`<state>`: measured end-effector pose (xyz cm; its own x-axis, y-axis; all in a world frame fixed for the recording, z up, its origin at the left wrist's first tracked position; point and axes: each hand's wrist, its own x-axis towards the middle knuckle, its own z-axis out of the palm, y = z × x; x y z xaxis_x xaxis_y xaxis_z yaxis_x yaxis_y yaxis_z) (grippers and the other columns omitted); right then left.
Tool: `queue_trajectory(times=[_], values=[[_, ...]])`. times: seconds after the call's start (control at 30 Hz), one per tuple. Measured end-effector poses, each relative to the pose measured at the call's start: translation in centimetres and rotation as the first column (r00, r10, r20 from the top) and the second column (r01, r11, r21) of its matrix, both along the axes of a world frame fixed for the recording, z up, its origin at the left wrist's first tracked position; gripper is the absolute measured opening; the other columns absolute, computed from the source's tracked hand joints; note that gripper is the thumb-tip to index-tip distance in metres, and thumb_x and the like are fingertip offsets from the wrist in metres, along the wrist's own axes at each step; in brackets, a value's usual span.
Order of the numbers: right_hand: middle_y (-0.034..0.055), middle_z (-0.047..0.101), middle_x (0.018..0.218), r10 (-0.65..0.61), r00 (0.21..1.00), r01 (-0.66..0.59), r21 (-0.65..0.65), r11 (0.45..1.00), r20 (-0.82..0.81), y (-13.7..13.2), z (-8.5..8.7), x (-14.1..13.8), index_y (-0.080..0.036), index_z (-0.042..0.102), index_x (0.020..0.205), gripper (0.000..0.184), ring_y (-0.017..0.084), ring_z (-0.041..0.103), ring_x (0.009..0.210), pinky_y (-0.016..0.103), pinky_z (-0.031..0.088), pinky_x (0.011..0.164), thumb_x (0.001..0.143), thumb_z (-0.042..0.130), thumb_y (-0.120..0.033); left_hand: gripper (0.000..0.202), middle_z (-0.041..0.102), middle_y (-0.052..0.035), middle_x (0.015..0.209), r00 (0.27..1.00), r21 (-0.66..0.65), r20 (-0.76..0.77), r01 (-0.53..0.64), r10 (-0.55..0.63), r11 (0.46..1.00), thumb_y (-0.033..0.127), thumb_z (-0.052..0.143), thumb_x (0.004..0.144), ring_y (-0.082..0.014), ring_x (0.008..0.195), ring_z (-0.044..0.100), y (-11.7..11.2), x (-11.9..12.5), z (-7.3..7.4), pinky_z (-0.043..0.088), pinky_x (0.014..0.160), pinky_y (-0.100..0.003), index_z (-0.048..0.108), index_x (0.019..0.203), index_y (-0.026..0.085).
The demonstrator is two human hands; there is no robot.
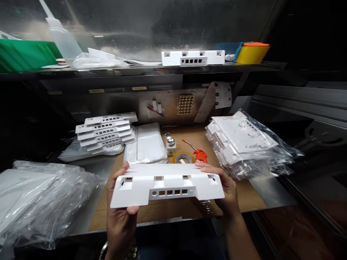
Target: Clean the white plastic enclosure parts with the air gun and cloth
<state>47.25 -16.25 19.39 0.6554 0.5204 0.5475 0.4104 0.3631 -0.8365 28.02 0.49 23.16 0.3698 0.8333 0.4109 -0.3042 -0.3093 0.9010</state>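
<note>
A white plastic device housing point(173, 177) with a row of square port openings and a round hole is held up above the bench, its port side facing me. My left hand point(121, 216) grips its left end, thumb below the lower edge and fingers behind. On the right end, my right hand point(226, 187) is closed around the housing with the fingers along its upper edge. Just beyond the housing are a roll of yellow tape point(177, 157), a red air blow gun point(200, 155) and a small dispenser bottle point(171, 146) with a metal top.
Similar housings point(105, 133) are stacked at left beside clear bags point(148, 142). Bagged pieces lie in piles at near left point(48, 202) and right point(241, 141). The shelf point(141, 72) carries another housing point(193, 57), a squeeze bottle point(63, 39), a green bin point(27, 54) and a yellow container point(252, 53).
</note>
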Motion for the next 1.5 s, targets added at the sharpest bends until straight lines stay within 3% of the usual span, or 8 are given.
queue_trajectory(times=[0.27, 0.37, 0.5, 0.57, 0.63, 0.87, 1.1, 1.5], values=[[0.0072, 0.073, 0.131, -0.052, 0.998, 0.053, -0.040, 0.998, 0.029, -0.5, -1.5, 1.1, -0.027, 0.071, 0.116, 0.024, 0.027, 0.068, 0.124, 0.040, 0.056, 0.105, 0.091, 0.073, -0.027, 0.076, 0.051, -0.0078, 0.155, 0.999, 0.087, -0.023, 0.034, -0.032, 0.996, 0.068, 0.076, 0.076, -0.0324, 0.154, 0.028, -0.3, -0.1, -0.5, 0.020, 0.128, -0.045, 0.055, 0.140, 0.032], [0.0088, 0.072, 0.132, -0.063, 0.975, 0.049, 0.069, 0.996, 0.215, -0.7, -2.0, 1.3, -0.026, 0.071, 0.121, 0.026, 0.032, 0.066, 0.126, 0.053, 0.054, 0.107, 0.096, 0.066, -0.028, 0.075, 0.039, -0.0011, 0.165, 0.980, -0.121, 0.165, 0.133, -0.112, 0.984, 0.080, 0.063, 0.078, -0.0320, 0.157, 0.022, 0.0, -0.3, -0.6, 0.022, 0.128, -0.047, 0.059, 0.137, 0.035], [0.0067, 0.069, 0.137, -0.174, 0.857, 0.093, 0.188, 0.978, 0.485, -1.1, -2.4, 1.3, -0.031, 0.072, 0.126, 0.030, 0.037, 0.062, 0.131, 0.065, 0.055, 0.102, 0.101, 0.056, -0.027, 0.073, 0.048, -0.0026, 0.160, 0.813, -0.471, 0.422, 0.575, -0.401, 0.669, 0.077, 0.031, 0.096, -0.0308, 0.156, 0.024, 1.6, -0.7, -0.5, 0.024, 0.127, -0.052, 0.066, 0.135, 0.028], [0.0052, 0.063, 0.145, -0.181, 0.840, 0.118, 0.153, 0.981, 0.512, -1.1, -2.5, 1.2, -0.032, 0.074, 0.123, 0.028, 0.038, 0.058, 0.135, 0.065, 0.054, 0.104, 0.100, 0.058, -0.028, 0.057, 0.065, -0.0050, 0.143, 0.657, -0.444, 0.511, 0.754, -0.555, 0.484, 0.059, 0.036, 0.103, -0.0296, 0.152, 0.032, 2.6, -1.0, -0.6, 0.022, 0.127, -0.051, 0.073, 0.126, 0.023], [0.0036, 0.055, 0.154, -0.177, 0.901, 0.151, 0.096, 0.984, 0.397, -1.0, -2.5, 1.1, -0.034, 0.072, 0.127, 0.031, 0.036, 0.054, 0.140, 0.063, 0.051, 0.110, 0.098, 0.063, -0.030, 0.046, 0.072, -0.0031, 0.130, 0.571, -0.378, 0.594, 0.820, -0.567, 0.429, 0.043, 0.038, 0.105, -0.0276, 0.144, 0.045, 3.1, -1.3, -1.1, 0.022, 0.127, -0.048, 0.075, 0.123, 0.022], [0.0140, 0.073, 0.129, -0.048, 0.954, -0.003, -0.171, 0.985, -0.297, -2.6, -3.0, -0.1, -0.023, 0.066, 0.139, 0.043, 0.032, 0.070, 0.120, 0.046, 0.062, 0.099, 0.103, 0.053, -0.045, 0.048, 0.080, -0.0007, 0.108, 0.828, -0.565, 0.497, 0.535, -0.259, 0.629, 0.063, 0.046, 0.098, -0.0278, 0.122, 0.067, 3.1, -2.9, -3.1, 0.036, 0.121, -0.047, 0.080, 0.109, 0.031], [0.0112, 0.076, 0.123, 0.011, 0.973, -0.068, -0.242, 0.968, -0.229, -4.0, -4.5, -1.2, -0.025, 0.073, 0.129, 0.041, 0.032, 0.073, 0.114, 0.040, 0.062, 0.094, 0.098, 0.061, -0.049, 0.057, 0.082, -0.0034, 0.103, 0.935, -0.604, 0.297, 0.343, -0.195, 0.719, 0.074, 0.046, 0.092, -0.0302, 0.134, 0.058, 4.2, -4.9, -6.2, 0.040, 0.119, -0.050, 0.081, 0.107, 0.032], [0.0084, 0.080, 0.109, -0.012, 0.988, -0.023, -0.224, 0.974, -0.152, -4.0, -3.4, -1.8, -0.028, 0.077, 0.123, 0.035, 0.030, 0.078, 0.095, 0.034, 0.066, 0.078, 0.095, 0.066, -0.047, 0.063, 0.082, -0.0022, 0.088, 0.981, -0.716, 0.175, 0.069, 0.083, 0.694, 0.081, 0.055, 0.078, -0.0336, 0.106, 0.074, 3.1, -4.2, -5.4, 0.055, 0.104, -0.051, 0.076, 0.116, 0.036]])
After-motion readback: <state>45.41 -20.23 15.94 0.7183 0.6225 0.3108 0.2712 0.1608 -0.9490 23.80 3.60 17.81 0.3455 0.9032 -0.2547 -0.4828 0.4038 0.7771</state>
